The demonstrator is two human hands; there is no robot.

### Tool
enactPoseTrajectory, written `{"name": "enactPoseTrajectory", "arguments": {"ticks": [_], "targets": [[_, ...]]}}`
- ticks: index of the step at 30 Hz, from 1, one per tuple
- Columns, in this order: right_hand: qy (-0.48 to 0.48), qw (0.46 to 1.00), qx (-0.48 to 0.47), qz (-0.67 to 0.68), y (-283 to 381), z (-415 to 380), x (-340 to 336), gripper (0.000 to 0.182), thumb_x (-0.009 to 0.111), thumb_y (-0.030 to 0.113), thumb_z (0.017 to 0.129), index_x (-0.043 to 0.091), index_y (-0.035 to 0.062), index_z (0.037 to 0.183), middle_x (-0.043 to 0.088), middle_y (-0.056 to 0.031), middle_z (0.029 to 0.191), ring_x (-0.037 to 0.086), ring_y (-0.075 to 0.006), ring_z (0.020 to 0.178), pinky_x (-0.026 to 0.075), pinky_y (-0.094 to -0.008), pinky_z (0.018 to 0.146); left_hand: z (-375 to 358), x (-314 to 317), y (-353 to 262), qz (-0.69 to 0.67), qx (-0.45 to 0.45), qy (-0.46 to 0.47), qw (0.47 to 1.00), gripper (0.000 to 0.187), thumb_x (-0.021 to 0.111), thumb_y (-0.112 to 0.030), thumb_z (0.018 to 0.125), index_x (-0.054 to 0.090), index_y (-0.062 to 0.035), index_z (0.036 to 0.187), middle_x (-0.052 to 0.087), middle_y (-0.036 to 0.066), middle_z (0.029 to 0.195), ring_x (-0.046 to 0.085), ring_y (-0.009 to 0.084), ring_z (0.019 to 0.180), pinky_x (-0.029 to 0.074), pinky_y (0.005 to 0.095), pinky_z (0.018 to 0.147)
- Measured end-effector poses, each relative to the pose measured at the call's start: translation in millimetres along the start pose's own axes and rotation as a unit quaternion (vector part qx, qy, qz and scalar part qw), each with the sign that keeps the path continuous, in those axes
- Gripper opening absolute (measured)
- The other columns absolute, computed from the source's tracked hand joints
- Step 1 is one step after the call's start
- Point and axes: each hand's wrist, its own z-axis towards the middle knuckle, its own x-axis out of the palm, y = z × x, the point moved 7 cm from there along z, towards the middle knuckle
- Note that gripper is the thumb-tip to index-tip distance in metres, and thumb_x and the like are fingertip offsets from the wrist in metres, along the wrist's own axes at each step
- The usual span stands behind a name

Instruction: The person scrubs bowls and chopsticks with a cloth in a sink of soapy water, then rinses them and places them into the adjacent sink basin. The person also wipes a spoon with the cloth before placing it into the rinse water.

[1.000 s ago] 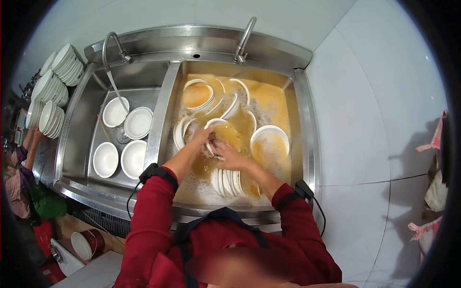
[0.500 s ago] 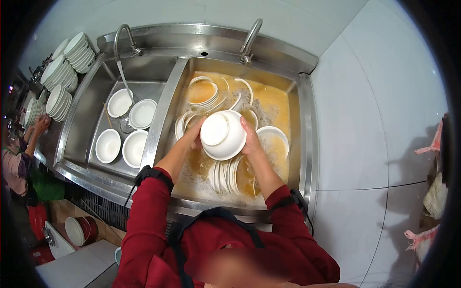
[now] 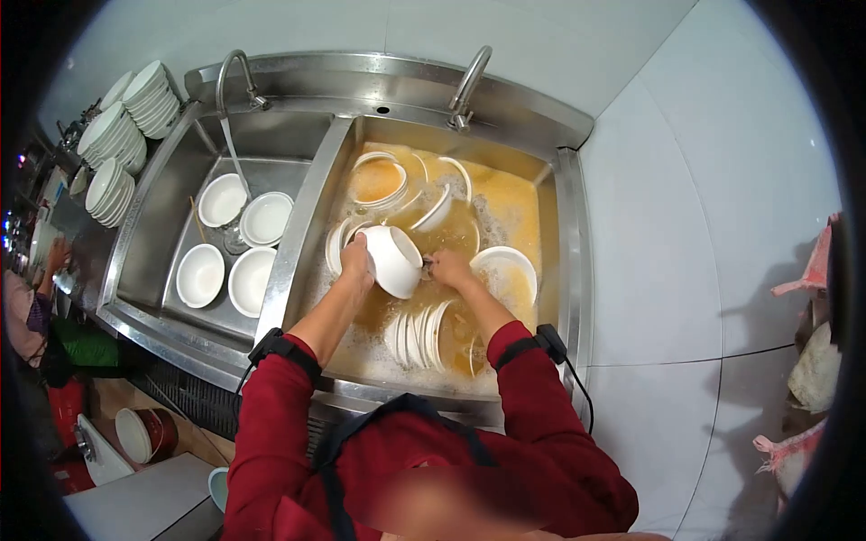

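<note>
Head view: left hand (image 3: 358, 260) grips the bowl (image 3: 388, 269), tilted over the right basin (image 3: 548, 225), nearer its left edge. Keep that grip firm; wet bowl likely slips. Right hand (image 3: 451, 269) curls by the base; can't tell if it holds anything. Versus 0.5 s ago: right hand's off the side, base faces right.

Dishes (image 3: 417, 337) partly hidden, co-worker (image 3: 22, 314) cut off

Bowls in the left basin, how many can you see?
4: the back-left bowl, the back-right bowl, the front-left bowl and the front-right bowl. Any nested underneath would be hidden.
</note>
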Motion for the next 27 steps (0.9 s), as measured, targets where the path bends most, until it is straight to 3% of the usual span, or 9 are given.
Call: {"name": "enactPoseTrajectory", "arguments": {"ticks": [2, 4, 7, 8, 10, 13, 19, 21, 27], "targets": [[-0.025, 0.981, -0.01, 0.195, -26, 12, 21, 0.023, 0.05, 0.012, 0.081, 0.065, 0.0037, 0.096, 0.065, -0.0124, 0.084, 0.061, -0.0244, 0.072, 0.05, -0.0358, 0.07, 7, -3, 17, -0.03, -0.017, 0.003, 0.999, 0.031, 0.039, -0.023, 0.096, 0.05, 0.0019, 0.111, 0.058, 0.016, 0.105, 0.059, 0.0275, 0.094, 0.049, 0.0411, 0.083], [-0.022, 0.77, 0.109, 0.629, 17, -47, -35, 0.02, 0.056, 0.014, 0.08, 0.066, 0.0014, 0.091, 0.067, -0.0098, 0.091, 0.062, -0.0199, 0.075, 0.05, -0.032, 0.07, -2, 8, 22, -0.042, -0.008, -0.013, 0.999, 0.031, 0.039, -0.022, 0.097, 0.048, 0.0025, 0.112, 0.058, 0.015, 0.106, 0.059, 0.0275, 0.093, 0.049, 0.0414, 0.083], [-0.132, 0.826, -0.045, 0.546, 75, -72, -52, 0.029, 0.056, 0.016, 0.085, 0.06, 0.0049, 0.112, 0.066, -0.0078, 0.093, 0.06, -0.0159, 0.075, 0.048, -0.0276, 0.068, -1, 21, 41, -0.07, -0.054, 0.015, 0.996, 0.025, 0.042, -0.021, 0.095, 0.052, -0.0007, 0.107, 0.058, 0.015, 0.104, 0.059, 0.0265, 0.093, 0.05, 0.0412, 0.081], [-0.358, 0.871, -0.265, 0.209, 102, -83, -65, 0.033, 0.052, 0.024, 0.088, 0.059, 0.0059, 0.114, 0.065, -0.0096, 0.097, 0.06, -0.0251, 0.084, 0.046, -0.0341, 0.075, -4, 30, 43, -0.065, -0.084, 0.039, 0.994, 0.023, 0.043, -0.02, 0.095, 0.053, -0.0021, 0.105, 0.058, 0.015, 0.104, 0.059, 0.026, 0.092, 0.051, 0.0402, 0.079], [-0.419, 0.883, -0.211, 0.023, 115, -81, -70, 0.036, 0.045, 0.027, 0.089, 0.058, 0.0068, 0.116, 0.063, -0.0129, 0.102, 0.056, -0.0343, 0.093, 0.042, -0.0383, 0.082, -16, 30, 42, -0.066, -0.1, 0.043, 0.992, 0.021, 0.043, -0.018, 0.094, 0.053, -0.0027, 0.105, 0.058, 0.014, 0.104, 0.059, 0.0255, 0.092, 0.052, 0.0403, 0.077], [-0.189, 0.939, -0.027, 0.285, 62, -13, -35, 0.037, 0.041, 0.031, 0.09, 0.061, 0.0076, 0.111, 0.062, -0.014, 0.103, 0.056, -0.0361, 0.091, 0.043, -0.0373, 0.081, -11, 12, 39, -0.096, -0.115, 0.012, 0.989, 0.02, 0.043, -0.013, 0.094, 0.051, -0.0032, 0.109, 0.057, 0.012, 0.107, 0.059, 0.0247, 0.095, 0.054, 0.0437, 0.076], [-0.1, 0.894, 0.145, 0.412, -18, 21, 42, 0.026, 0.052, 0.017, 0.085, 0.063, -0.001, 0.101, 0.064, -0.0107, 0.094, 0.058, -0.0253, 0.087, 0.044, -0.0335, 0.078, 5, 14, 15, 0.14, -0.087, 0.186, 0.969, 0.027, 0.049, -0.007, 0.089, 0.049, -0.0034, 0.116, 0.058, 0.01, 0.106, 0.059, 0.0235, 0.093, 0.053, 0.0402, 0.075], [-0.067, 0.706, 0.084, 0.7, 22, 12, 27, 0.028, 0.054, 0.01, 0.083, 0.06, -0.0052, 0.105, 0.062, -0.0122, 0.102, 0.056, -0.0213, 0.095, 0.043, -0.0322, 0.085, -1, 20, 14, 0.182, -0.072, 0.205, 0.959, 0.027, 0.051, -0.007, 0.088, 0.049, -0.0035, 0.115, 0.058, 0.01, 0.105, 0.059, 0.0223, 0.091, 0.052, 0.0389, 0.074], [-0.329, 0.868, -0.143, 0.344, 102, -27, -72, 0.028, 0.05, 0.012, 0.085, 0.059, -0.0084, 0.102, 0.057, -0.0141, 0.113, 0.053, -0.0217, 0.103, 0.04, -0.0309, 0.092, -25, 45, -2, 0.437, -0.028, 0.236, 0.867, 0.024, 0.059, -0.007, 0.081, 0.056, -0.0035, 0.104, 0.061, 0.005, 0.089, 0.057, 0.0152, 0.08, 0.048, 0.0309, 0.066]]}}
